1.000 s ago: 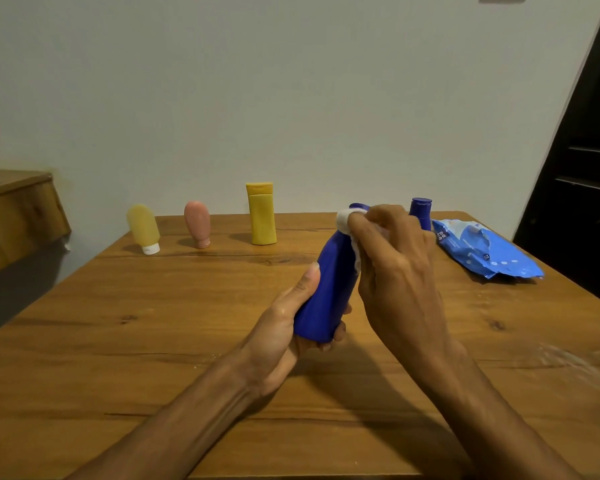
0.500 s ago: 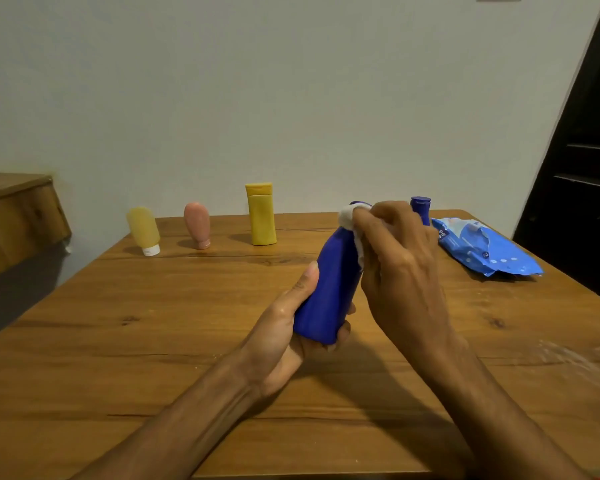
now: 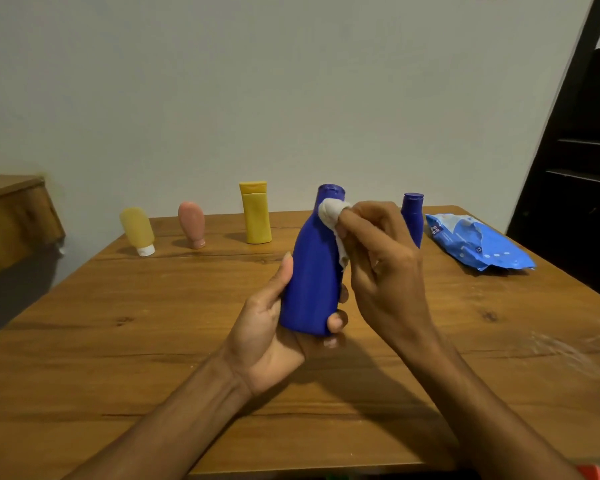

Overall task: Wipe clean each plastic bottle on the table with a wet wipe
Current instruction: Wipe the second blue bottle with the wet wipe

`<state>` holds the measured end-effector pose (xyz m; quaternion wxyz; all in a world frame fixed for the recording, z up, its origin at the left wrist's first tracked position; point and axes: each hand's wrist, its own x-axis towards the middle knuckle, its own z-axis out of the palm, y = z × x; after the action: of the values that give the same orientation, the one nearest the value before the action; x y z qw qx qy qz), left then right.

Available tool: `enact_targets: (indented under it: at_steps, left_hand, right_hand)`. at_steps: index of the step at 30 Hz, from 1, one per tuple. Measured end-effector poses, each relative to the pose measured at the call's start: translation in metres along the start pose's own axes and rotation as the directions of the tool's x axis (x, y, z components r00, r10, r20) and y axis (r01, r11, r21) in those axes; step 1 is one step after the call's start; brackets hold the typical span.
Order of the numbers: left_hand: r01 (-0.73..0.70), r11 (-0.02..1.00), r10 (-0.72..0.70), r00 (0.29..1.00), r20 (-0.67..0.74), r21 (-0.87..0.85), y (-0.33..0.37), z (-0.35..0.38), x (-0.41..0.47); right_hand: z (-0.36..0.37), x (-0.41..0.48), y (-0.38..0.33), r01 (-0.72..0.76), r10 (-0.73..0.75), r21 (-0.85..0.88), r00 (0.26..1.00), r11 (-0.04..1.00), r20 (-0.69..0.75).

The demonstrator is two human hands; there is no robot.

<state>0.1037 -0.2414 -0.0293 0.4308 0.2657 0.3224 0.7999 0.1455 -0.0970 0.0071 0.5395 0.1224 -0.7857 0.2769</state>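
The person is holding a dark blue bottle [image 3: 312,271] up over the middle of the wooden counter [image 3: 101,341]. The left hand [image 3: 267,330] is curling round its wide bottom part, with the thumb on the left side. The right hand [image 3: 385,271] is pinching a bunched white wet wipe [image 3: 331,212] and pressing it on the thin neck, just under the cap.

The bottle looks light, hard and smooth, so it may be getting slippy where it is wet. The wide bottom seems the safest place to hold it. The wipe looks soft and floppy.

A pale yellow bottle [image 3: 137,230], a pink bottle [image 3: 192,224], a yellow bottle [image 3: 256,213] and a second blue bottle [image 3: 413,216] are waiting along the far side.
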Motion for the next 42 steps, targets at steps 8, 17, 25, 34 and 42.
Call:
enact_targets:
  at_steps: [8, 17, 25, 34, 42]
  left_hand:
    - [0.003, 1.0, -0.001, 0.998, 0.056, -0.03, -0.002, -0.002, 0.001]
    - [0.056, 0.998, -0.051, 0.992, 0.112, -0.035, 0.001, -0.005, -0.001]
    - [0.032, 0.999, -0.029, 0.994, 0.109, -0.028, 0.0, -0.005, -0.001]
    - [-0.031, 0.998, 0.031, 0.999, 0.009, 0.058, -0.002, 0.001, 0.0]
    - [-0.057, 0.998, 0.057, 0.998, -0.026, 0.003, 0.003, -0.005, 0.001]
  right_hand:
    - [0.002, 0.001, -0.009, -0.125, 0.135, 0.196, 0.99, 0.973, -0.038]
    - [0.0, 0.003, -0.012, -0.14, 0.158, 0.18, 0.983, 0.974, -0.094]
    - [-0.005, 0.004, -0.013, -0.022, 0.026, 0.046, 0.995, 0.999, -0.099]
    - [-0.006, 0.004, -0.008, 0.039, -0.044, -0.156, 0.999, 0.987, -0.029]
    - [-0.005, -0.002, -0.01, 0.132, -0.113, -0.145, 0.985, 0.981, 0.132]
